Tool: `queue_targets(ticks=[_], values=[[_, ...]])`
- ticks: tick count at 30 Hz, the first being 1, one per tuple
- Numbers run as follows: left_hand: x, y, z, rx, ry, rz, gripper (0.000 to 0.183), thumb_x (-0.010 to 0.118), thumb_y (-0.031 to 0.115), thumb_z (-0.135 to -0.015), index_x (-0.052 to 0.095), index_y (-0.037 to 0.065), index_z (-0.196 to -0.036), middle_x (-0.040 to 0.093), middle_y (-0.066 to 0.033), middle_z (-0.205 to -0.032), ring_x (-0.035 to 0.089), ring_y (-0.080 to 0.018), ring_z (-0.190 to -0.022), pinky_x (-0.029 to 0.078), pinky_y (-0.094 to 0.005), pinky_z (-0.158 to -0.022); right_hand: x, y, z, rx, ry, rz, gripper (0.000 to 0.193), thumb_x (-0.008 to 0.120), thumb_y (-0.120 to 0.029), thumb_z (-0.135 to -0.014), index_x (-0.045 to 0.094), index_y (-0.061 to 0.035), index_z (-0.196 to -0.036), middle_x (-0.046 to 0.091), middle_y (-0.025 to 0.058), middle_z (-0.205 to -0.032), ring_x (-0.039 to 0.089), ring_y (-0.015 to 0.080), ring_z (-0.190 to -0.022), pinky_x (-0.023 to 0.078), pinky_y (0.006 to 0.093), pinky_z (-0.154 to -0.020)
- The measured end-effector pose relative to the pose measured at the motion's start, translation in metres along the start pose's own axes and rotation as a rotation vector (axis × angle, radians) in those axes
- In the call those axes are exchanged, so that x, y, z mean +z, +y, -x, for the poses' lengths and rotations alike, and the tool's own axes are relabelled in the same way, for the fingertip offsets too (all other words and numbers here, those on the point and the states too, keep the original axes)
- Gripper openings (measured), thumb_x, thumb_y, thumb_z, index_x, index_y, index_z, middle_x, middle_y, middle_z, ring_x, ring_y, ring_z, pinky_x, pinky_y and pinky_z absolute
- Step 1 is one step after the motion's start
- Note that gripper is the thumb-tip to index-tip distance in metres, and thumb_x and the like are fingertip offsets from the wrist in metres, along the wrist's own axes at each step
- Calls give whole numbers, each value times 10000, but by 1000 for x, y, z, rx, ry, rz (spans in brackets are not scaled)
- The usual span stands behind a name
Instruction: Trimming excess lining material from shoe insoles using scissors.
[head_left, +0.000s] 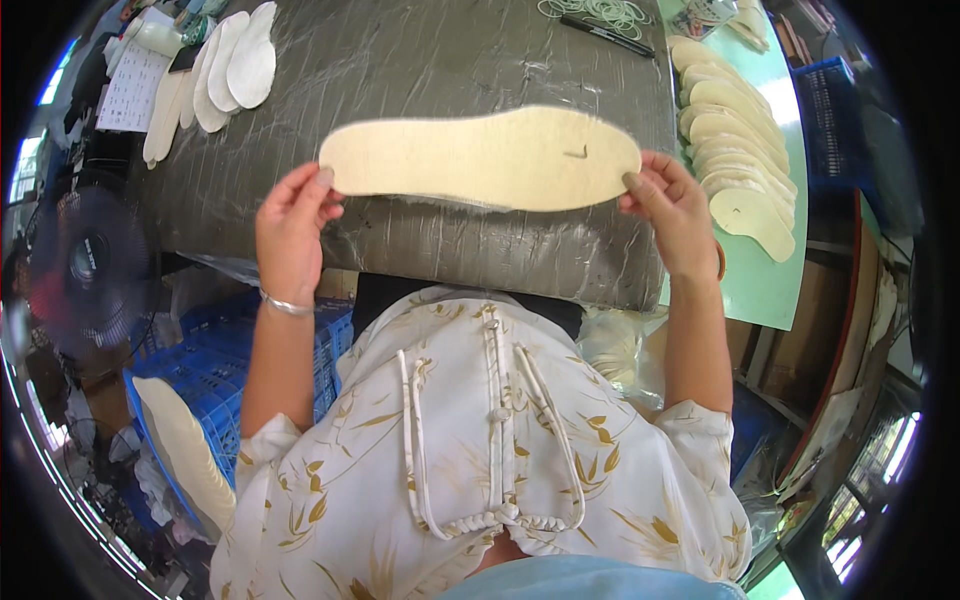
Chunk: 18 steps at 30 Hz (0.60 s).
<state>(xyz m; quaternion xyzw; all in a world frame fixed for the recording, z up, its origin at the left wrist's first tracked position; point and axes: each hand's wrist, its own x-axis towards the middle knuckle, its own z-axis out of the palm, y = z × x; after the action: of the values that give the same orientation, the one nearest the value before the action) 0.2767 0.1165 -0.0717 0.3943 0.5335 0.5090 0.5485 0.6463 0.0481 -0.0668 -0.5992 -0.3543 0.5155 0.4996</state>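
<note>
Stretched between both my hands is a cream insole point(470, 160), lying crosswise just over the dark, plastic-covered table top point(400, 60). My left hand point(295, 215) pinches its narrower end between thumb and fingers. At the wider end, my right hand point(675, 210) grips the edge the same way. A small dark pen mark shows on the insole near the right hand. On the right, a fanned row of cream insoles point(740, 150) rests on a pale green surface point(770, 290). More white insoles point(250, 65) lie overlapped at the table's far left.
A black pen point(605, 36) and a heap of pale green rubber bands point(610, 12) lie at the far edge. A fan point(85, 255) stands left of the table. Blue crates point(210, 350) sit below left, with stacked insoles point(185, 450) beside them. A printed sheet point(130, 85) lies far left.
</note>
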Motion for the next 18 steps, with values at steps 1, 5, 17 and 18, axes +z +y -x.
queue_targets(ticks=[1, 5, 17, 18], values=[[5, 14, -8, 60, -32, 1, 227, 657, 76, -860, 621, -33, -1055, 656, -74, -894, 623, -122, -766, 502, -231, -648, -3, -7, -13, -24, 6, -37, 251, 637, -99, -874, 567, 40, -1070, 641, 50, -851, 611, 86, -709, 518, 210, -677], [20, 67, -29, 271, -120, -16, 236, 641, 60, -871, 599, -16, -1090, 653, -80, -937, 626, -137, -804, 506, -242, -698, -17, -42, -35, -61, -17, -207, 236, 657, -141, -866, 604, 26, -1024, 647, 52, -810, 627, 101, -696, 531, 224, -678], [-5, -22, -33, -58, -112, -151, 469, 723, 34, -787, 444, 23, -1164, 635, -60, -839, 566, -62, -724, 463, -187, -663, -2, 8, 3, -3, 163, 211, 148, 648, -159, -862, 621, -18, -828, 545, -12, -668, 481, 64, -611, 352, 204, -578], [-7, -26, -33, -63, -105, -174, 468, 720, 43, -793, 436, 23, -1164, 638, -60, -836, 569, -65, -708, 468, -188, -665, 0, 10, 7, 32, 173, 216, 132, 647, -136, -858, 616, -18, -807, 543, -14, -671, 479, 60, -617, 353, 201, -583]])
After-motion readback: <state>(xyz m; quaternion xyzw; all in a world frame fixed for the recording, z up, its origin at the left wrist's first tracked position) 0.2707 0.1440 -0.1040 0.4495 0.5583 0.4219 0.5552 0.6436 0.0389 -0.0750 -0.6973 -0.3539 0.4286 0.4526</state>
